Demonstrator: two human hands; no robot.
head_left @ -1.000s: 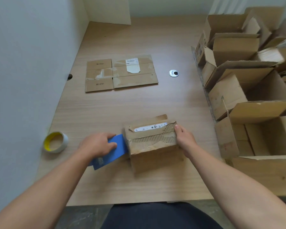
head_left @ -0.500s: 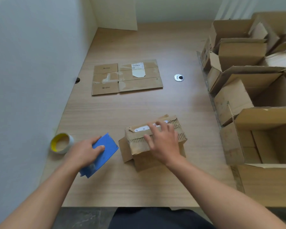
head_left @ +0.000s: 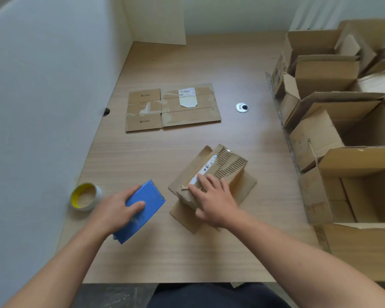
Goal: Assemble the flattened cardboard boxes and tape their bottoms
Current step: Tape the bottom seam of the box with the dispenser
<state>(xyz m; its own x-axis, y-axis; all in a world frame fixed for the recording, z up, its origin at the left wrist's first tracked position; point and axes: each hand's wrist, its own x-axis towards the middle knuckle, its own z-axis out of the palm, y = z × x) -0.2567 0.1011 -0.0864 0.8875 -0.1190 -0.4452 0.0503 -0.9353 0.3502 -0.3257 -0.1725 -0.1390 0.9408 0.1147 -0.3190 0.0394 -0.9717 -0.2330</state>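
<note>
Left edge of the light wood-grain tabletop [head_left: 187,252]: a roll of pale tape with a yellow inner ring [head_left: 86,196] is lying flat near the front-left corner, close to the white partition. No writing is showing on it.

Just to its right, the left hand [head_left: 118,210] is gripping a blue plastic tape dispenser [head_left: 147,201]. Its fingers are curling round the far side and the thumb is lying across the top face. The palm is hiding the dispenser's rear part, and no brand is visible.

Towards the back, left of centre, a flattened brown cardboard box [head_left: 172,106] is lying flat. Two left panels are carrying short dark print, upside down and too small to read. A white shipping label on it has barcode-like lines, also illegible.

Front centre: a small brown cardboard box [head_left: 229,172] is sitting skewed, one corner pointing away, with loose flaps spreading on the tabletop beneath it. Its upper face is torn down to the corrugation and is bearing a narrow white strip label with tiny unreadable marks. The right hand [head_left: 213,201] is pressing on this face, fingers straight and slightly spread, thumb against the near side, covering the strip's near end.

A round metal grommet [head_left: 242,107] is sitting right of centre.

Along the right edge, open brown cardboard boxes [head_left: 316,134] are standing packed together, and the frame is cutting them off.
</note>
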